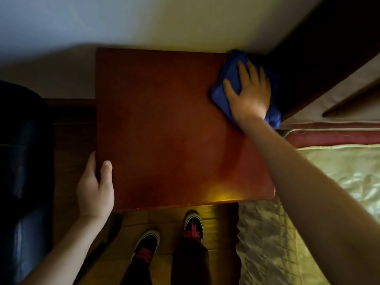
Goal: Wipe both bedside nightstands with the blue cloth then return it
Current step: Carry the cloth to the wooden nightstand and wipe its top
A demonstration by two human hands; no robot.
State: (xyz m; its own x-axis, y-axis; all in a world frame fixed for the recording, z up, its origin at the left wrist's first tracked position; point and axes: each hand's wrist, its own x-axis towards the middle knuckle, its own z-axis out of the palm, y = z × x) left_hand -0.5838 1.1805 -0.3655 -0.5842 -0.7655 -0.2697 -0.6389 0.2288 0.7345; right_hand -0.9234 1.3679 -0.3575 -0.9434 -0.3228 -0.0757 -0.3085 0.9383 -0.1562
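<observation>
Nightstand (164, 128) top: blue cloth (228, 79) under flat, open right grip (248, 93); left grip (95, 188) clasps its edge.

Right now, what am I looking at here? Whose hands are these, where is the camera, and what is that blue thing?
There is no machine: a person wears a camera on the head, looking down at their own arms and shoes. The brown square is a nightstand top, seen from above, with a bed beside it. The right hand lies flat on a blue cloth, pressing it onto the far right corner. The left hand grips the near left edge. Nothing else shows on the top.
</observation>
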